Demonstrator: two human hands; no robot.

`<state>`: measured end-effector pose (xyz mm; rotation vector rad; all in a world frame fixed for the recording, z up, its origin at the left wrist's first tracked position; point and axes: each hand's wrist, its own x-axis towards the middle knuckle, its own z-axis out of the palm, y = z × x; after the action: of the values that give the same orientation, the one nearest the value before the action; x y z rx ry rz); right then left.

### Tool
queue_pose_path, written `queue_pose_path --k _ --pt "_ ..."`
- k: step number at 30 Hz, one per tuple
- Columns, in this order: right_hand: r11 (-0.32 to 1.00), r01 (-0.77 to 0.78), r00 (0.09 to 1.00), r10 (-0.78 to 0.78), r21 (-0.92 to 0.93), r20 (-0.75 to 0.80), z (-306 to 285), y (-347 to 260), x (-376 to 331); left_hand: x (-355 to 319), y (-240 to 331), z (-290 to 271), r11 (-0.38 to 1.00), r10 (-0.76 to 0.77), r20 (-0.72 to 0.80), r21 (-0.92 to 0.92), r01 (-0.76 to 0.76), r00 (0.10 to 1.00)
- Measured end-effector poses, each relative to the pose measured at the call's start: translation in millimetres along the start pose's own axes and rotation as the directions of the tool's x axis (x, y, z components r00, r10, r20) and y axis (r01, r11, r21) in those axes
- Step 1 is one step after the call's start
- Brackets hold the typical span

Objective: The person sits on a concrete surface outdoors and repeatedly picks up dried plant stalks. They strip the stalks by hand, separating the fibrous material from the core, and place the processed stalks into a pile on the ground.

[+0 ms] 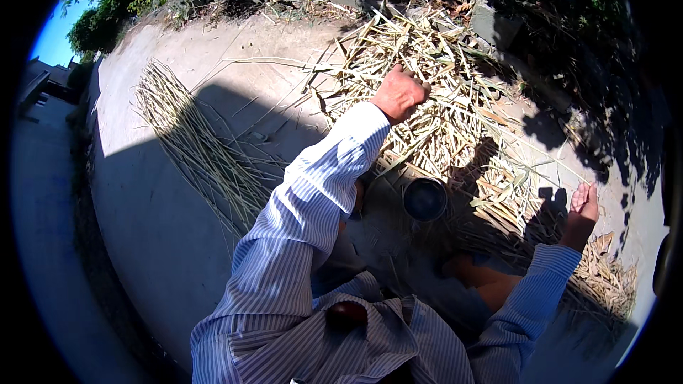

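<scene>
My left hand (402,94) is closed over the large pile of pale dry stalks and leaf strips (434,128); what its fingers hold is hidden beneath it. To the right, the fingers of my right hand (585,206) are pinched together at the end of a thin dry stalk (548,158), which slants back toward the pile. A round dark bowl (425,199) stands between my arms, against the near side of the pile. Off to the left lies a long bundle of thin, pale straight stalks (196,135), partly in shadow.
Concrete ground (149,206) spreads out on the left, with a few loose stalks on it. Concrete blocks (494,25) and shaded plants border the far side. More dry husks (605,277) lie at the lower right. My bare lower leg (484,281) shows below the bowl.
</scene>
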<state>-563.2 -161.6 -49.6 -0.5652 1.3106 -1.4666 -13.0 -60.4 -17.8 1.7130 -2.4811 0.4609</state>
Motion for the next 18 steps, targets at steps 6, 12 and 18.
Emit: queue_pose_path --k 6,12,18 --pt "0.999 -0.046 0.999 0.046 -0.006 0.004 -89.2 -14.6 23.4 -41.5 -36.4 -46.1 0.990 0.035 -0.059 0.136 -0.026 0.998" --pt "0.991 -0.108 0.994 0.108 0.076 -0.002 -94.0 -6.0 -12.6 -49.5 -39.5 -126.9 0.986 0.151 -0.266 0.115 -0.124 0.952" --pt "0.986 -0.162 0.984 0.163 -0.026 0.066 -77.7 4.7 -57.5 -74.2 -30.9 -220.4 0.954 0.262 -0.383 0.244 -0.177 0.886"
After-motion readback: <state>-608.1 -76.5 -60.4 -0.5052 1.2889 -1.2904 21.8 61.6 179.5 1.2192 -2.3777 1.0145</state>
